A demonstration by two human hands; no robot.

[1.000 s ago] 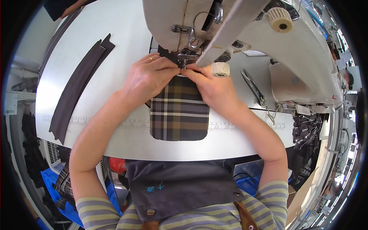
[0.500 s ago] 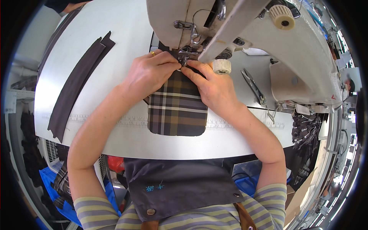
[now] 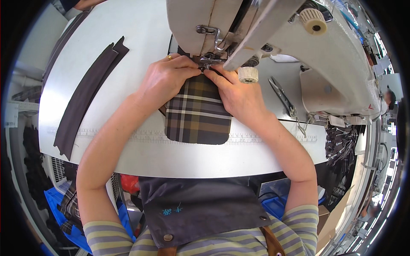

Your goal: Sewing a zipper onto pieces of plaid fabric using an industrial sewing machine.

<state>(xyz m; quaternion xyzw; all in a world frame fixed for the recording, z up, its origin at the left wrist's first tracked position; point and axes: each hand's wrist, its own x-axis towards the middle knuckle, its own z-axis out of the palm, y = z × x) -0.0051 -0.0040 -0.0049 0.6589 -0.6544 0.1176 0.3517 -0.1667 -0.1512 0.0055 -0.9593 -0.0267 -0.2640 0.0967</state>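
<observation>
- Step in hand, by my read: feeding the plaid fabric piece (image 3: 197, 112) under the presser foot (image 3: 206, 63) of the sewing machine (image 3: 265, 30).
- Left hand (image 3: 164, 81) pinched the plaid's top edge, fingers closed on it, just left of the foot.
- Right hand (image 3: 237, 94) lay flat on the plaid, fingertips pressing the edge right beside the foot; no open grip.
- Plaid lay on the white table (image 3: 128, 149), rounded end toward the person.
- Next move likely called for even guiding, fingertips kept off the needle.
- Snips (image 3: 282, 96) lay right of the right hand; dark strips (image 3: 85, 98) well left.
</observation>
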